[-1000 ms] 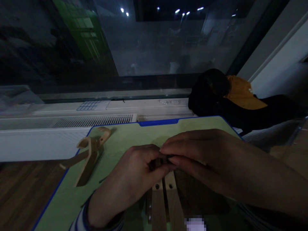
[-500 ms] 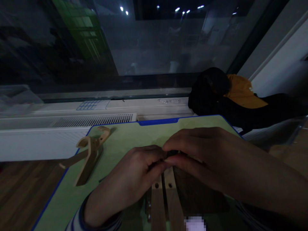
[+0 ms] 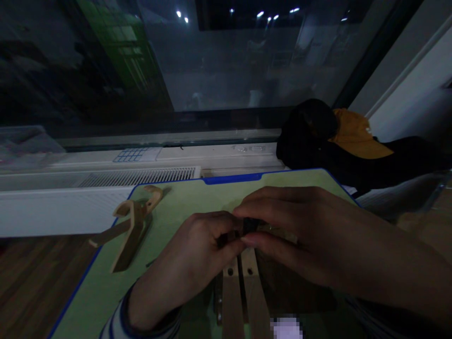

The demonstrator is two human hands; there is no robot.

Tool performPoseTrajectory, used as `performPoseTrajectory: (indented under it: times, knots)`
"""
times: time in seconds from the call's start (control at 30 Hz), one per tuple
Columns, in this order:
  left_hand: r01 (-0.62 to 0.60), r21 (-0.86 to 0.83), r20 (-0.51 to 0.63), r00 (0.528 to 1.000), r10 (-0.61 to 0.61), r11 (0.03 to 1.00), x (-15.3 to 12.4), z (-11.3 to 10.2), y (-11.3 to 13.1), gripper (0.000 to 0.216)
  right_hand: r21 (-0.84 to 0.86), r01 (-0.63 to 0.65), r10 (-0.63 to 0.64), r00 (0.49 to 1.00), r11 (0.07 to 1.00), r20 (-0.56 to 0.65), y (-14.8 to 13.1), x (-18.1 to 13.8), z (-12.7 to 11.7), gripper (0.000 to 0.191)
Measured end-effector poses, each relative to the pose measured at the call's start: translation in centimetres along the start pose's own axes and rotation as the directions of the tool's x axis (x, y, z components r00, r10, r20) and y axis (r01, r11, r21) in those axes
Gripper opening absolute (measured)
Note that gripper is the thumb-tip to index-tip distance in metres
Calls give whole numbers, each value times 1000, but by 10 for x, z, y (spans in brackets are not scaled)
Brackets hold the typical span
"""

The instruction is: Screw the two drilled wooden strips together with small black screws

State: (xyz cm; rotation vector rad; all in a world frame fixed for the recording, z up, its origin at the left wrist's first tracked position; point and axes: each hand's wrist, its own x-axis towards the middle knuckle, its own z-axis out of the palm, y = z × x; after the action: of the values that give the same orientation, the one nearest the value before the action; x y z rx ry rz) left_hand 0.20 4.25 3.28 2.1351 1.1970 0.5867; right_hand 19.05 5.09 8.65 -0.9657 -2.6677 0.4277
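Two pale wooden strips (image 3: 232, 301) with dark holes lie side by side, running away from me. At their far ends my left hand (image 3: 201, 254) is closed, thumb and fingers pinched together; what they grip is hidden. My right hand (image 3: 296, 230) meets it from the other side. Between its thumb and fingers sits a small dark block-like piece (image 3: 250, 224), whose kind I cannot make out. A dark brown flat thing (image 3: 296, 292) lies beneath my right hand, beside the strips.
A wooden assembly with curved hooks (image 3: 132, 226) stands at the left of the green, blue-edged tabletop (image 3: 183, 202). Behind are a white radiator (image 3: 106, 207), a sill with a gridded paper (image 3: 137, 154) and a dark window. Black clothing and an orange-brimmed cap (image 3: 356, 134) lie right.
My right hand's thumb and fingers have parted slightly, and more of the dark piece shows between them. My left hand has shifted a little; the strips stay put.
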Motion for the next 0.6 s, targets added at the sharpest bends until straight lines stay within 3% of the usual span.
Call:
performPoseTrajectory:
  times: [0.37, 0.6]
  knots:
    - [62, 58, -51, 997, -59, 996, -1, -1, 1, 15, -27, 46, -48, 997, 999, -54, 2, -2, 1, 19]
    - [16, 29, -30, 999, -15, 999, 0, -2, 2, 17, -35, 22, -23, 999, 999, -32, 2, 0, 1, 17]
